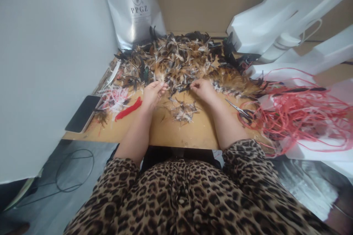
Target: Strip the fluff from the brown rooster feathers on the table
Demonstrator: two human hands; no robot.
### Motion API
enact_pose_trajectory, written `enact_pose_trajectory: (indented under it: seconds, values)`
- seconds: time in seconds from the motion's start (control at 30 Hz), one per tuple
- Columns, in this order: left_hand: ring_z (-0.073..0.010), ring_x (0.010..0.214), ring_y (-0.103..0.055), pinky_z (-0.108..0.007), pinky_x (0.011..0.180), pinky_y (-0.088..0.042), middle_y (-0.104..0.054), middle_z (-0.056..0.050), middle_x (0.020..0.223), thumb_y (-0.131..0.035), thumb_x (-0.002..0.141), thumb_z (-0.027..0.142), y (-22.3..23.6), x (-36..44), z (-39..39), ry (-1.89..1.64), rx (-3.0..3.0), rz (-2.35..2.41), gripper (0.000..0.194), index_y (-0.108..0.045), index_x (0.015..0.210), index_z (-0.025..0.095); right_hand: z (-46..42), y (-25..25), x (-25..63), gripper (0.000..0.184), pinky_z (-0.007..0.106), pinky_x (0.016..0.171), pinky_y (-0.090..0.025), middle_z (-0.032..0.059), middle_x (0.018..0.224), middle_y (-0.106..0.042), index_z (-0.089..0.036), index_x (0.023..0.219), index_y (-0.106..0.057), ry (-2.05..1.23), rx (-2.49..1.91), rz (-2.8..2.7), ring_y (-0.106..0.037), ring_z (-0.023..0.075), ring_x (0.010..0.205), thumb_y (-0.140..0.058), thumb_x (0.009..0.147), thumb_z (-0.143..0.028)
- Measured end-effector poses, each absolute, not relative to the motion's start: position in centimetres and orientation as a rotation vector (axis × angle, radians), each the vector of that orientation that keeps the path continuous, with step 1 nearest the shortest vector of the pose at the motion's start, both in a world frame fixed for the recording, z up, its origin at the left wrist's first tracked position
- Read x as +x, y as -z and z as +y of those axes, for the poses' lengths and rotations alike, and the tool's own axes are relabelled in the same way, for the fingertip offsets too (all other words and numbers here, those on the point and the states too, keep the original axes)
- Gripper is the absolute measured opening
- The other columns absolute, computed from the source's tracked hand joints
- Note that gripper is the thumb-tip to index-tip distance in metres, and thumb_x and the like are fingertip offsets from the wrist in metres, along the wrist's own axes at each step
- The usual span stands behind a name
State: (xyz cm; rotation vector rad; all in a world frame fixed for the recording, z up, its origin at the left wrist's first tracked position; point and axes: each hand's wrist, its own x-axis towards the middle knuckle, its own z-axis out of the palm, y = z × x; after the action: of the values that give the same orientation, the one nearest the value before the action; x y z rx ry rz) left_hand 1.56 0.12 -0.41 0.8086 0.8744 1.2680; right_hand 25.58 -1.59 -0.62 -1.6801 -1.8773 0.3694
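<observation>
A big heap of brown, black and white feathers (pixel 176 57) covers the far half of a small wooden table (pixel 190 136). My left hand (pixel 153 93) rests at the heap's near edge, its fingers pinched together on feathers. My right hand (pixel 201 88) lies a little to the right, fingers also pinched on a dark feather at the pile's edge. Between and just before my hands sits a small clump of pale downy feathers (pixel 183 112).
A red feather (pixel 128 109) and a dark phone (pixel 82 114) lie at the left. Scissors (pixel 241 110) lie right of my right forearm, beside a tangle of red cord (pixel 298 114). A silver bag (pixel 135 7) stands behind; white bags (pixel 289 18) at right.
</observation>
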Motion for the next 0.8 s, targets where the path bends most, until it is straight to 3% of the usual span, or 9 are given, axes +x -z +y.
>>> enact_pose_trajectory:
  seconds: [0.17, 0.4, 0.67, 0.8]
  values:
    - [-0.0018, 0.054, -0.058, -0.012, 0.054, -0.045, -0.069, -0.001, 0.069, -0.070, 0.076, 0.013, 0.1, 1.6, -0.1, -1.261, 0.772, 0.912, 0.008, -0.063, 0.073, 0.012, -2.2, 0.2, 24.7, 0.029, 0.034, 0.081, -0.043, 0.0145, 0.099, -0.068, -0.016, 0.096, -0.074, -0.053, -1.904, -2.113, -0.060, 0.0257, 0.093, -0.050, 0.081, -0.021]
    - [-0.0019, 0.053, -0.059, -0.011, 0.052, -0.044, -0.069, -0.001, 0.068, -0.073, 0.074, 0.015, 0.0, 1.6, -0.1, -1.255, 0.767, 0.877, 0.011, -0.062, 0.072, 0.012, -1.5, 0.6, 25.8, 0.025, 0.027, 0.079, -0.043, 0.0087, 0.091, -0.067, -0.017, 0.078, -0.073, -0.298, -1.778, -2.114, -0.059, 0.0184, 0.083, -0.050, 0.073, -0.011]
    - [-0.0017, 0.053, -0.058, -0.011, 0.052, -0.044, -0.069, -0.001, 0.068, -0.072, 0.074, 0.015, -0.1, 1.5, -0.2, -1.245, 0.773, 0.858, 0.010, -0.063, 0.071, 0.011, -2.0, 0.5, 24.9, 0.033, 0.036, 0.087, -0.040, 0.0131, 0.108, -0.062, -0.020, 0.107, -0.071, -0.117, -1.764, -2.169, -0.055, 0.0261, 0.103, -0.049, 0.083, -0.022]
    - [-0.0017, 0.053, -0.059, -0.011, 0.051, -0.045, -0.069, -0.002, 0.069, -0.072, 0.075, 0.016, 0.3, 1.6, -0.2, -1.205, 0.800, 0.859, 0.009, -0.065, 0.072, 0.011, -1.8, 1.1, 24.4, 0.028, 0.040, 0.090, -0.039, 0.0125, 0.106, -0.064, -0.020, 0.097, -0.074, -0.142, -1.736, -2.151, -0.055, 0.0266, 0.103, -0.050, 0.085, -0.024]
